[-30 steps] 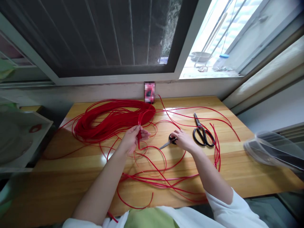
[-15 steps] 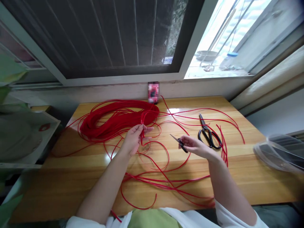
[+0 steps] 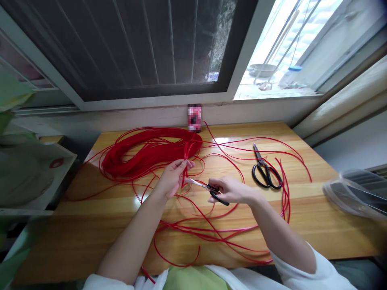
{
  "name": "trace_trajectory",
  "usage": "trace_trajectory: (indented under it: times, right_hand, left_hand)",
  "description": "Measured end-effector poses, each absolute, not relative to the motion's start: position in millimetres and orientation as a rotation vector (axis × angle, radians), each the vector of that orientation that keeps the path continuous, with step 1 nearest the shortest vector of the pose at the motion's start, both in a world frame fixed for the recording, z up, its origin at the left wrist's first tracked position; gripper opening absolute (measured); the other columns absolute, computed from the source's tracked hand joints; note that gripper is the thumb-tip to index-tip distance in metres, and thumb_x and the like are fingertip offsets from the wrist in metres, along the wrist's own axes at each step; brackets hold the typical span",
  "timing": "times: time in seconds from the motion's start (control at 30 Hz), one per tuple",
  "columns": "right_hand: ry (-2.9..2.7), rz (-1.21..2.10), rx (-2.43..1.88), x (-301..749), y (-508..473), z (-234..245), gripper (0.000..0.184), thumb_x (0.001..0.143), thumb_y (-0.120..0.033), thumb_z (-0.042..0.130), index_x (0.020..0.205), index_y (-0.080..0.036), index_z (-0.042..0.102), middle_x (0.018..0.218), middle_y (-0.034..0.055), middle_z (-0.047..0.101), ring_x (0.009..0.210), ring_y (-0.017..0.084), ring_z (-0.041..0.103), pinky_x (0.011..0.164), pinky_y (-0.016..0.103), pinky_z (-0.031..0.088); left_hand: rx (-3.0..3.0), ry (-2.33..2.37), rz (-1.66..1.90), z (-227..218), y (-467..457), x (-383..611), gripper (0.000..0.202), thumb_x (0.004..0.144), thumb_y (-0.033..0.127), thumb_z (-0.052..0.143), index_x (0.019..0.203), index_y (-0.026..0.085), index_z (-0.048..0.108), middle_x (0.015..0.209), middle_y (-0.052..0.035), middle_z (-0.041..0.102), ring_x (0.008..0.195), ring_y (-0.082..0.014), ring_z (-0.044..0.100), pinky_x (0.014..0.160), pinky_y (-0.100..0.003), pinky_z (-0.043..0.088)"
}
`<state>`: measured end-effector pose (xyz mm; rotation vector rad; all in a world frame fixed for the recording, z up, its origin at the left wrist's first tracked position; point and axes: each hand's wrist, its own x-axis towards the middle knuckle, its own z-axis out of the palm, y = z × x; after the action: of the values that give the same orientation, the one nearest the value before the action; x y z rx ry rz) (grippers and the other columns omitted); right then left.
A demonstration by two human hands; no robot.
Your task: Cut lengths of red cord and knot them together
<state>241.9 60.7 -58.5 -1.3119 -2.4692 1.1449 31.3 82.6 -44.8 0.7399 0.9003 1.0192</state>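
Observation:
My left hand (image 3: 173,177) pinches a looped red cord (image 3: 186,152) between thumb and fingers, with short ends hanging below the grip. In my right hand (image 3: 231,190) is a small pair of black-handled scissors (image 3: 198,182), its blades pointing left. The blade tips reach the cord ends just under my left fingers; whether they are closed on the cord I cannot tell. Behind my left hand lies a big coil of red cord (image 3: 121,161). Loose red strands (image 3: 211,231) curve over the wooden table (image 3: 121,237) beneath both hands.
Larger black-handled scissors (image 3: 266,173) lie on the table right of my right hand, beside a bunch of cord ends (image 3: 286,193). A clear plastic container (image 3: 356,193) stands at the right edge. A small pink and black box (image 3: 194,117) leans at the wall below the window.
My right hand has moved left with the small scissors, bringing the blades to the cord. My left hand has shifted slightly right, still pinching the cord.

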Motion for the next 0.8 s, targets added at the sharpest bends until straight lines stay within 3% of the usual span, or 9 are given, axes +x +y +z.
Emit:
trace_trajectory:
  times: [0.13,0.33,0.8]
  right_hand:
    - [-2.556,1.090,-1.286,238.5,72.1,-55.0,0.042,0.068,-0.060,0.056,0.068,-0.019,0.049,0.054,-0.0048,0.044,0.049,0.008,0.036,0.047,0.020,0.023]
    - [-2.606,1.028,-1.282,242.3,78.0,-50.7,0.044,0.066,-0.062,0.057,0.064,-0.018,0.050,0.052,-0.0048,0.042,0.049,0.008,0.032,0.046,0.020,0.021]
    - [-2.634,0.937,-1.362,242.4,77.6,-39.8,0.043,0.064,-0.060,0.059,0.060,-0.018,0.050,0.049,-0.0053,0.038,0.048,0.008,0.029,0.047,0.022,0.020]
  left_hand:
    - [0.750,0.917,1.013,-42.6,81.2,35.7,0.012,0.073,0.023,0.061,0.073,0.011,0.061,0.084,-0.0077,0.062,0.086,-0.0155,0.057,0.058,-0.018,0.047]
    - [0.811,0.922,0.909,-40.0,78.2,36.9,0.016,0.071,0.029,0.062,0.073,0.013,0.060,0.089,-0.0072,0.058,0.089,-0.0202,0.054,0.051,-0.026,0.052]
    - [0.882,0.960,0.873,-42.0,77.2,38.4,0.019,0.069,0.032,0.063,0.069,0.013,0.059,0.088,-0.0075,0.055,0.089,-0.0196,0.051,0.047,-0.023,0.052]
